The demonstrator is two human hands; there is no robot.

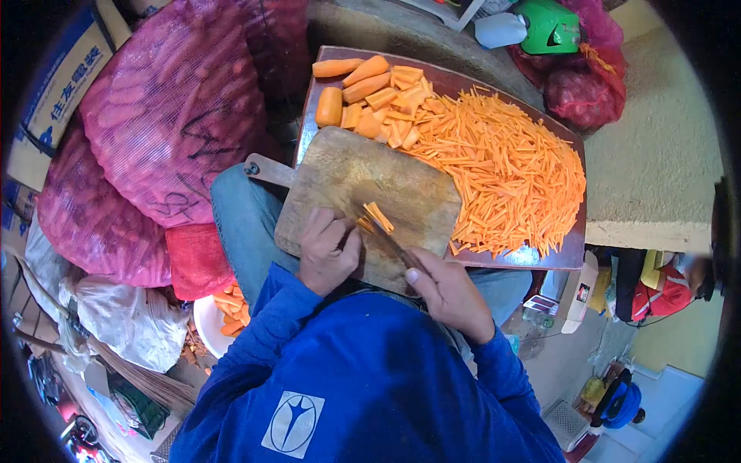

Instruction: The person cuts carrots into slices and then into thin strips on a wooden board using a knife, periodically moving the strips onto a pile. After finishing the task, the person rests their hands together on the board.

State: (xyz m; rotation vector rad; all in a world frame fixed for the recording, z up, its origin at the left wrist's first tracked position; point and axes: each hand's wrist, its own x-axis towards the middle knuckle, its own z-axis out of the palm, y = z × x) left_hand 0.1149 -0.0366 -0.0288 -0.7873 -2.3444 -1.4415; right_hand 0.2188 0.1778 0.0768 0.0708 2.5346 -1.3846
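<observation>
A worn wooden cutting board [332,174] lies tilted over my lap. My right hand [451,293] is wrapped round the handle of a knife [395,245], its blade down on the board. My left hand [328,248] is curled on the board left of the blade, fingers closed at a small piece of carrot [363,224] that they mostly hide. Cut carrot sticks [378,217] lie on the blade's other side. Behind the board, a reddish-brown table [570,261] bears a large heap of carrot sticks [517,174], carrot slices [397,116] and several peeled carrot pieces [365,77].
Large pink mesh sacks [174,108] of carrots stand at the left. A white bowl [207,324] with carrot pieces sits by my left side. A flat metal handle [266,170] sticks out by the board. A concrete ledge [656,154] runs along the right.
</observation>
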